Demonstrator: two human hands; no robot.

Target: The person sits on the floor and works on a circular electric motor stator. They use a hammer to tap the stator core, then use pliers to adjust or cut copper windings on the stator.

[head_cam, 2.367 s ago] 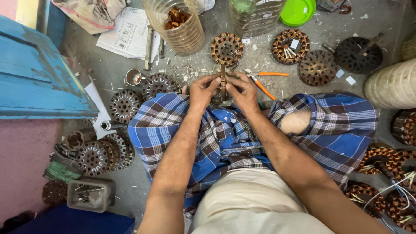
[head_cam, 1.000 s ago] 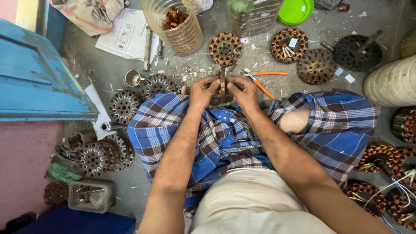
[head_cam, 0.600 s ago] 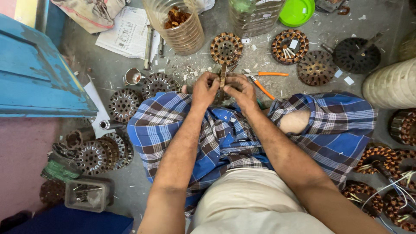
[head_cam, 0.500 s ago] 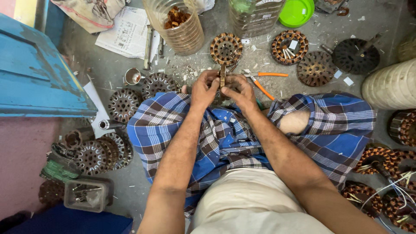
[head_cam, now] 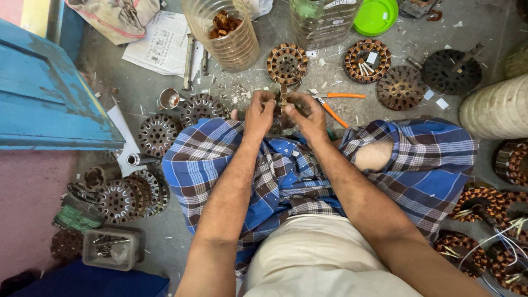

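1. Left hand (head_cam: 259, 111) and right hand (head_cam: 304, 114) meet over the lap, fingers pinched on a small upright brown-and-metal part (head_cam: 282, 100). What exactly it is cannot be told; it is mostly hidden between the fingertips.
2. The part sits just below the round copper-wound stator ring (head_cam: 287, 64) on the grey concrete floor (head_cam: 341, 74), its top edge near the ring's lower rim.
3. Compared with a couple of seconds earlier, both hands hold almost the same spot; the part has stayed upright, only slightly shifted. Judgement: fine fingertip work on one piece goes on, with no change of tool.
4. Just right of the stator ring lie orange-handled pliers (head_cam: 333, 107), untouched.
5. Left of the ring stands a ribbed clear plastic jar with copper scrap (head_cam: 225, 38).
6. Further left of the ring lie bare slotted steel core discs (head_cam: 158, 133).
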